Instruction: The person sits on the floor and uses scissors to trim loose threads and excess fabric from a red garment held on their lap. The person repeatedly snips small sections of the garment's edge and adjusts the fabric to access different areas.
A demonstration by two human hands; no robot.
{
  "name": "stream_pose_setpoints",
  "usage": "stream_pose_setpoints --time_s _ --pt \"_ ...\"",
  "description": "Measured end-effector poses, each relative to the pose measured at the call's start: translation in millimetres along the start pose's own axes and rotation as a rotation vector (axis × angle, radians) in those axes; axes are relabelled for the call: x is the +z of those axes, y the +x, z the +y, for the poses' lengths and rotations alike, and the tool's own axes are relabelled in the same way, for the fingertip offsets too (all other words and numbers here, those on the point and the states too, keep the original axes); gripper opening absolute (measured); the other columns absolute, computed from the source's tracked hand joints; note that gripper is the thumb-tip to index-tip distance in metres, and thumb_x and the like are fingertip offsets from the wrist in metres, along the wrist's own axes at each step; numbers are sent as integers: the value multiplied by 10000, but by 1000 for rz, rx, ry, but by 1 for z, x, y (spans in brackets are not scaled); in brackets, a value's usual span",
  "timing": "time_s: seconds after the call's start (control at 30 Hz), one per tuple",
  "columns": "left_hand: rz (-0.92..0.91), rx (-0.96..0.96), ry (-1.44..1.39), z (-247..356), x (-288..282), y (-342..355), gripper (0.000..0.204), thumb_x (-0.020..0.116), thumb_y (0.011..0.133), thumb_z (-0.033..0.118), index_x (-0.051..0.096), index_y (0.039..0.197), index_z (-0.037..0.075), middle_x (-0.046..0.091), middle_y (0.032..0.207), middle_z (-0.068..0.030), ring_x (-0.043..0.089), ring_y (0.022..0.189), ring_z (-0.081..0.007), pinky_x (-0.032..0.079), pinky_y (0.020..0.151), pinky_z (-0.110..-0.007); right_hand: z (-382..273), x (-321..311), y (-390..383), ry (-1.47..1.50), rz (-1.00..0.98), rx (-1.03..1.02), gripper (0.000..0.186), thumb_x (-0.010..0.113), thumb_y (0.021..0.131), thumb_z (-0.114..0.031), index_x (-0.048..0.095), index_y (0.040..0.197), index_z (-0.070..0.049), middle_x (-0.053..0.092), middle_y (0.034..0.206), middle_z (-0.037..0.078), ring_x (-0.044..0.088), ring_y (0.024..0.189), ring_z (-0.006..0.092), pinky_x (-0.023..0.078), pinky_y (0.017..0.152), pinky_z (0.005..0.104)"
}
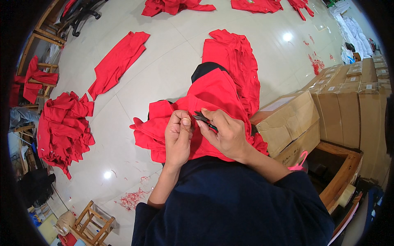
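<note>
Left hand: the left hand (178,135) is curled closed, pinching a fold of the red garment (213,98).
Right hand: the right hand (225,133) grips small dark thread snips (204,119) at that fold.
Garment: draped over the person's lap.
Right side: cardboard boxes (289,123).
Left floor: heap of red garments (61,131).
Farther floor: a flat red garment (119,61).

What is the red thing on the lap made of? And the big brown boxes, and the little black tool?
The red garment looks like soft matte knit cloth: it folds and drapes. The brown boxes look like plain cardboard, dull, with taped seams. The small black tool in the right hand seems to be dark metal, perhaps with a red part; it is too small to be sure.
</note>
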State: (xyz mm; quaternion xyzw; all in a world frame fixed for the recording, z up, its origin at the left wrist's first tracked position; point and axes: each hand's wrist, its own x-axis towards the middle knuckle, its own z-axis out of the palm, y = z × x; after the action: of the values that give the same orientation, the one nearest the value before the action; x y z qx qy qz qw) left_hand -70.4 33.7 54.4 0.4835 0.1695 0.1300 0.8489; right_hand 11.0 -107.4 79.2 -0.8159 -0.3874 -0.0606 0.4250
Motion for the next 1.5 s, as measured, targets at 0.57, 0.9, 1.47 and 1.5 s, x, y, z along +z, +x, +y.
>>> stream_pose_setpoints --time_s 0.57,0.9,1.47,1.5 --pt "30 4 -52 1 5 -1 136 530 1119 213 552 1053 96 465 849 83 356 675 3 287 565 -183 0 -2 -1 8 8 -16 282 787 894 -128 671 1118 -2 685 866 99 700 643 236 547 520 354" --pt "-24 49 41 -2 -1 -3 127 535 1117 190 540 1048 83 476 903 74 375 752 -11 331 657 -188 0 -1 3 -6 14 -24 256 784 889 -114 671 1094 -12 683 850 89 700 643 231 542 518 357" --pt "-62 -24 178 4 -5 -3 141 497 1128 189 534 1052 76 447 872 72 361 735 -23 330 646 -196 4 -6 6 -66 -19 -68 203 776 888 -101 665 1048 -44 642 797 66 687 647 224 530 514 352" --pt "-75 -22 180 5 -4 -4 144 496 1129 194 534 1055 76 444 868 73 358 733 -22 329 644 -196 7 -5 6 -64 0 -70 203 776 887 -98 665 1048 -43 653 804 67 691 651 227 532 516 351"
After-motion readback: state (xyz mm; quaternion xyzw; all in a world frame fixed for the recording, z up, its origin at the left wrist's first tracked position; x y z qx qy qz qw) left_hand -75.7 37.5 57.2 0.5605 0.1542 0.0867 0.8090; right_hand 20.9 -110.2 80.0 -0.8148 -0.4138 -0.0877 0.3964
